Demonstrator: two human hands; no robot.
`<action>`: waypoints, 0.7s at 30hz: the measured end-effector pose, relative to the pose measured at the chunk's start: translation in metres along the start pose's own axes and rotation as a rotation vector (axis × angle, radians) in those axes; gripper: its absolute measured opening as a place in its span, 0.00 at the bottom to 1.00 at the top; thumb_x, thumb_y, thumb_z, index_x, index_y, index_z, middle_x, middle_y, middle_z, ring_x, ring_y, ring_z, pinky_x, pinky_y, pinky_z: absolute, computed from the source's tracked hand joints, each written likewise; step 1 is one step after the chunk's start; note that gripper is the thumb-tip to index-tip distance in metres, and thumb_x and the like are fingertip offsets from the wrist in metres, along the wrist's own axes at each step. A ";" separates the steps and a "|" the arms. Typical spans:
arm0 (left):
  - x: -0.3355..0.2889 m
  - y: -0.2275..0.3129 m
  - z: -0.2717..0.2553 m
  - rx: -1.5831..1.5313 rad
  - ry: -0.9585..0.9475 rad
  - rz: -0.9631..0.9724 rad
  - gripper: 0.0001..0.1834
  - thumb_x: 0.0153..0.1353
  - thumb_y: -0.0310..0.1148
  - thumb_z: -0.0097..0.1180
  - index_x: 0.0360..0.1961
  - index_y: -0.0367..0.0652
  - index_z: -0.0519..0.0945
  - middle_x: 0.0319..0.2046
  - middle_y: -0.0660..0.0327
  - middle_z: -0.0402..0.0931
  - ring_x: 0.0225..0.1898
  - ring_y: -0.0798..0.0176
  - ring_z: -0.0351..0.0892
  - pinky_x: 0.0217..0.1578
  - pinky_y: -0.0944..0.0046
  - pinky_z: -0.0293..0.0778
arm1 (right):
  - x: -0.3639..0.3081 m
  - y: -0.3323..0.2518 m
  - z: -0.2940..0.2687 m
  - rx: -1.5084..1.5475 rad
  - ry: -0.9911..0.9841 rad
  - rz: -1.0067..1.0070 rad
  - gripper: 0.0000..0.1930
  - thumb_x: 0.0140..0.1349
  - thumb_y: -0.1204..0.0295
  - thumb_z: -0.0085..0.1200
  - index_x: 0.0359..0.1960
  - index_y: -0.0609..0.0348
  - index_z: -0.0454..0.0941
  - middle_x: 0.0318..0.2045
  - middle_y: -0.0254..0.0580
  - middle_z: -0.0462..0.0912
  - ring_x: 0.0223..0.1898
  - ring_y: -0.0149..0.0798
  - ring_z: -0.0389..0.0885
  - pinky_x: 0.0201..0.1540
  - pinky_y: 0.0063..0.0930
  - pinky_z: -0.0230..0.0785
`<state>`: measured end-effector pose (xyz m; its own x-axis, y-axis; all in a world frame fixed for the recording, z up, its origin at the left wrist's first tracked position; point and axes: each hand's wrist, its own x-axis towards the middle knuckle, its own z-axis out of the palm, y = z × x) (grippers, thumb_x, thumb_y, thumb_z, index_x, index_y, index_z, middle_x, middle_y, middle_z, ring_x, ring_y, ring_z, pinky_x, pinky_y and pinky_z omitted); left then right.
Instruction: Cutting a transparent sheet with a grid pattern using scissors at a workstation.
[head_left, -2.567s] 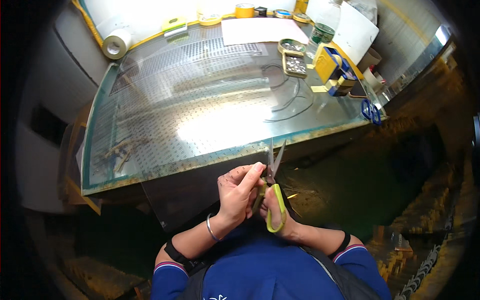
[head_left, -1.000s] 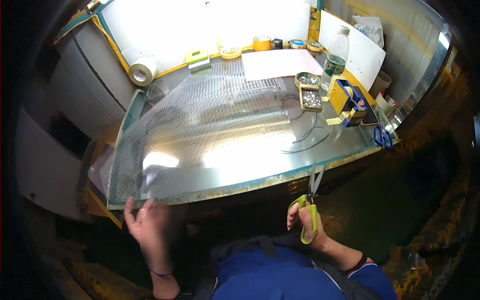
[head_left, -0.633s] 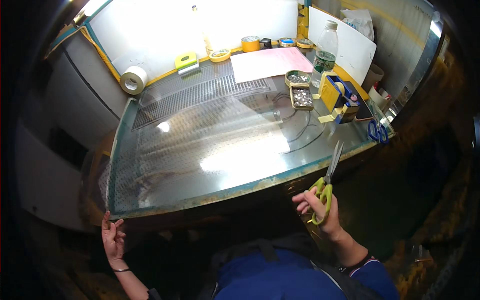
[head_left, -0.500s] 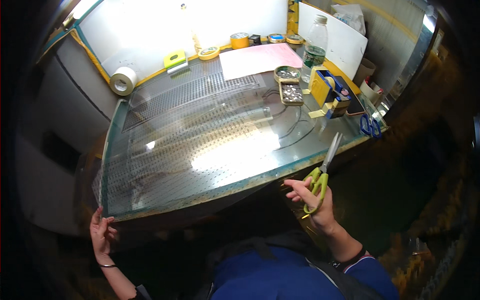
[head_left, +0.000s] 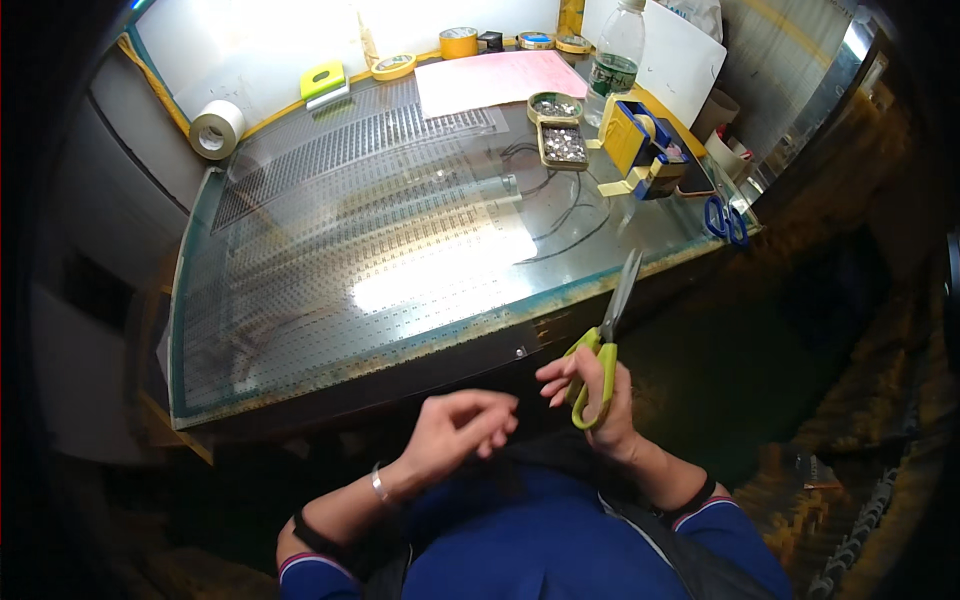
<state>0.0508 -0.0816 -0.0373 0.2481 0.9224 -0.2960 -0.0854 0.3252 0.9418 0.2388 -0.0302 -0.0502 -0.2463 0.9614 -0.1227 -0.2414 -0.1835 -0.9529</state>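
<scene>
A pair of green-handled scissors [head_left: 603, 375] is in my right hand [head_left: 612, 408], the thumb and fingers around the handles. Its blades point up and away, almost closed, by the front edge of the table. My left hand [head_left: 462, 432] is in front of my body, to the left of the scissors, apart from the table. Its fingers are curled inward and slightly blurred; whether anything lies in them cannot be seen. Clear sheets with rows of small dark marks [head_left: 330, 270] lie over the glass-topped table [head_left: 570, 225].
Blue-handled scissors [head_left: 726, 220] lie at the right corner. Near them stand a tape dispenser [head_left: 640, 145], a plastic bottle [head_left: 616, 55] and tins of small shiny pieces [head_left: 562, 145]. Pink paper [head_left: 500, 82], yellow tape rolls [head_left: 394, 67] and a white roll [head_left: 217, 130] are at the back.
My left hand has left the table's front left corner and come rightward to the middle, its fingers curling. My right hand with the scissors has shifted a little left. The whole view has shifted.
</scene>
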 end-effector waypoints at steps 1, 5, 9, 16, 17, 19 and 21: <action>0.013 -0.004 0.008 -0.287 0.055 0.006 0.16 0.61 0.36 0.47 0.41 0.31 0.73 0.29 0.58 0.76 0.26 0.70 0.74 0.22 0.74 0.70 | -0.006 0.004 -0.003 0.009 -0.078 -0.013 0.22 0.64 0.56 0.36 0.34 0.67 0.70 0.33 0.50 0.77 0.29 0.34 0.77 0.31 0.23 0.70; 0.057 0.003 0.024 -0.598 0.275 -0.016 0.12 0.58 0.38 0.52 0.33 0.39 0.74 0.25 0.62 0.74 0.21 0.72 0.69 0.20 0.76 0.64 | -0.025 0.020 0.007 -0.015 -0.158 0.088 0.22 0.66 0.54 0.34 0.36 0.64 0.69 0.32 0.40 0.71 0.35 0.31 0.72 0.37 0.25 0.66; 0.061 0.008 0.037 -0.533 0.289 -0.065 0.12 0.57 0.41 0.54 0.29 0.42 0.76 0.21 0.65 0.73 0.21 0.75 0.68 0.20 0.77 0.61 | -0.026 0.027 0.022 -0.100 -0.155 0.025 0.23 0.66 0.52 0.31 0.40 0.62 0.66 0.33 0.38 0.70 0.35 0.29 0.68 0.39 0.23 0.63; 0.057 0.012 0.038 -0.306 0.265 0.035 0.12 0.55 0.38 0.58 0.28 0.38 0.80 0.20 0.66 0.74 0.19 0.80 0.65 0.21 0.80 0.60 | -0.022 0.029 0.030 -0.134 -0.156 0.023 0.23 0.65 0.50 0.29 0.40 0.60 0.64 0.30 0.36 0.67 0.32 0.27 0.64 0.35 0.22 0.59; 0.057 0.012 0.039 -0.279 0.278 0.059 0.12 0.55 0.38 0.58 0.28 0.38 0.80 0.20 0.66 0.74 0.20 0.79 0.65 0.22 0.79 0.61 | -0.022 0.029 0.030 -0.173 -0.149 0.048 0.23 0.65 0.50 0.29 0.41 0.61 0.64 0.31 0.36 0.67 0.32 0.28 0.64 0.35 0.22 0.58; 0.057 0.012 0.040 -0.290 0.277 0.069 0.12 0.55 0.37 0.58 0.28 0.37 0.80 0.20 0.66 0.74 0.21 0.79 0.66 0.23 0.79 0.62 | -0.021 0.030 0.033 -0.190 -0.119 0.019 0.23 0.65 0.51 0.29 0.41 0.61 0.63 0.31 0.37 0.66 0.33 0.29 0.63 0.36 0.23 0.58; 0.056 0.014 0.042 -0.302 0.278 0.080 0.11 0.55 0.36 0.58 0.28 0.37 0.80 0.20 0.66 0.74 0.21 0.78 0.67 0.24 0.79 0.63 | -0.021 0.032 0.035 -0.206 -0.091 -0.009 0.23 0.66 0.51 0.29 0.42 0.61 0.62 0.32 0.38 0.66 0.33 0.30 0.63 0.36 0.24 0.58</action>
<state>0.1037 -0.0340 -0.0341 -0.0376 0.9548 -0.2948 -0.3831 0.2587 0.8867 0.2033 -0.0633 -0.0688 -0.3313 0.9385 -0.0969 -0.0491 -0.1197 -0.9916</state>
